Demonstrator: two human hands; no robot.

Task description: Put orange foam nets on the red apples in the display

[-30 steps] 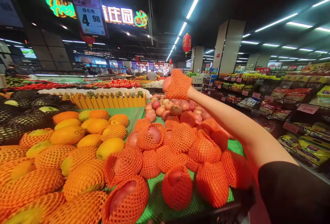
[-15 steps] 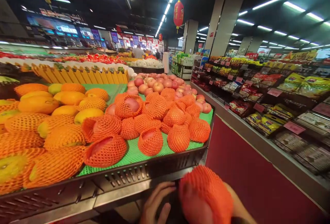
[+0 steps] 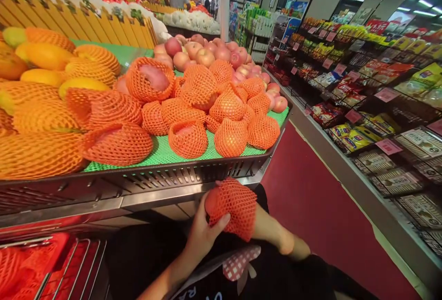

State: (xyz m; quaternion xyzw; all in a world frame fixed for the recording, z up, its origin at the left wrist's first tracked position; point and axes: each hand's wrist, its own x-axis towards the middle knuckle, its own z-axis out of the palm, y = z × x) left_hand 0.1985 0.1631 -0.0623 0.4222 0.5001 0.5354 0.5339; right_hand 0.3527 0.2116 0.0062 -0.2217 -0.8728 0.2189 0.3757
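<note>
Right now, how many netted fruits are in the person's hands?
1: the netted fruit, this side of the tray, gripped by the left hand; the right hand seems hidden inside its netting. A second could be hidden.

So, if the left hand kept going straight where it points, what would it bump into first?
The red apple-like fruit: the left hand is touching it and its orange foam net sleeve. Past those, probably the stand's metal ledge, though the depth is unclear.
</note>
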